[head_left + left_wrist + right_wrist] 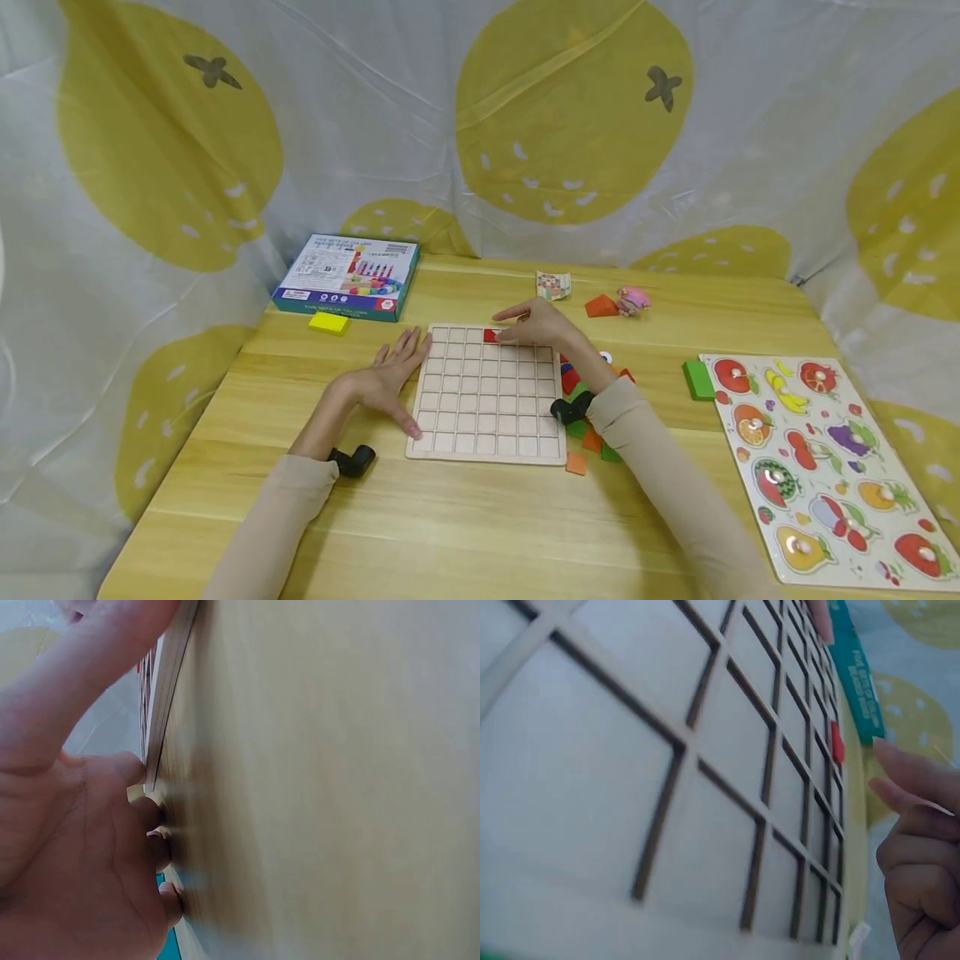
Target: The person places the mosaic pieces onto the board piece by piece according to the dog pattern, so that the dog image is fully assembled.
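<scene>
A square wooden grid board [486, 460] lies on the table between both hands. One red square tile [490, 336] sits in its far row, right at the fingertips of my right hand [536, 323]. That hand's index finger and thumb reach out with a gap between them, and the other fingers fold in, as the right wrist view shows; nothing appears between them. My left hand [378, 387] rests at the board's left side, fingers spread along the far-left edge and thumb at the near-left corner. In the left wrist view its fingertips touch the tabletop beside the board edge [166, 690].
Loose coloured tiles [576, 463] lie right of the board, partly under the right forearm. A boxed set [348, 275] and yellow block [328, 323] stand back left. Behind are a small printed card [553, 286], orange piece [602, 306] and pink item [633, 300]. A green block [698, 381] adjoins a fruit puzzle [813, 433].
</scene>
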Available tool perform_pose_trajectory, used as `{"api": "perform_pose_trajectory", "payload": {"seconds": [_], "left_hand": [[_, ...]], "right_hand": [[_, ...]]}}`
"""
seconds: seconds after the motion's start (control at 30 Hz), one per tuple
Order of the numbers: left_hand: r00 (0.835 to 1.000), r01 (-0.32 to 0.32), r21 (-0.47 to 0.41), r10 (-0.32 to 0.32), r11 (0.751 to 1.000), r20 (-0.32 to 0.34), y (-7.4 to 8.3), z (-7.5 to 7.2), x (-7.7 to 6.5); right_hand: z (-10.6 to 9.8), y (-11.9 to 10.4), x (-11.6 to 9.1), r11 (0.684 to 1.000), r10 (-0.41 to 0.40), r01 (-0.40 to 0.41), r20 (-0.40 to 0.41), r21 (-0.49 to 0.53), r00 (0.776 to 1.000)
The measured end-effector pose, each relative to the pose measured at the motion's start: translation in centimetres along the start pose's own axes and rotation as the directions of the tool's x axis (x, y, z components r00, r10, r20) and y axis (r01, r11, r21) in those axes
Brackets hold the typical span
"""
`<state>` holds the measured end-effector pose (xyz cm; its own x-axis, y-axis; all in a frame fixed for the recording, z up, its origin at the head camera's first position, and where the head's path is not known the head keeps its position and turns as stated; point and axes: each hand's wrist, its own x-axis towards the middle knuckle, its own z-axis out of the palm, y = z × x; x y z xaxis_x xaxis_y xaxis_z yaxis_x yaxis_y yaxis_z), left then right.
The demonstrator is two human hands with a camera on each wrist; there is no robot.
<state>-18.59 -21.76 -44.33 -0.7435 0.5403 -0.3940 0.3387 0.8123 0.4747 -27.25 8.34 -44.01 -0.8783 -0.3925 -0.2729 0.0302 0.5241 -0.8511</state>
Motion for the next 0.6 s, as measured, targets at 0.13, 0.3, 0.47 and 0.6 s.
{"api": "perform_pose_trajectory", "payload": {"seconds": [0.13,0.3,0.47,0.6], "left_hand": [[1.000,0.007,0.000,-0.007,1.000,-0.010,-0.1,0.0,-0.2],[1.000,0.010,-0.005,-0.010,1.000,-0.021,-0.6,0.1,-0.4],[1.000,-0.007,-0.013,0.007,1.000,-0.023,-0.5,0.2,-0.2],[1.000,-0.008,-0.007,0.008,1.000,-0.021,-0.3,0.1,0.0]], "right_hand": [[-3.2,1.2,-2.0,1.000,-0.019,0.019,-0.022,0.004,1.000],[-6.2,4.1,-4.9,0.995,-0.006,0.000,-0.060,-0.099,0.998],[-7.6,6.8,-7.3,0.990,0.054,-0.060,-0.046,-0.130,0.997],[-8.6,7.8,-8.9,0.992,0.079,-0.081,-0.026,-0.094,0.997]]}}
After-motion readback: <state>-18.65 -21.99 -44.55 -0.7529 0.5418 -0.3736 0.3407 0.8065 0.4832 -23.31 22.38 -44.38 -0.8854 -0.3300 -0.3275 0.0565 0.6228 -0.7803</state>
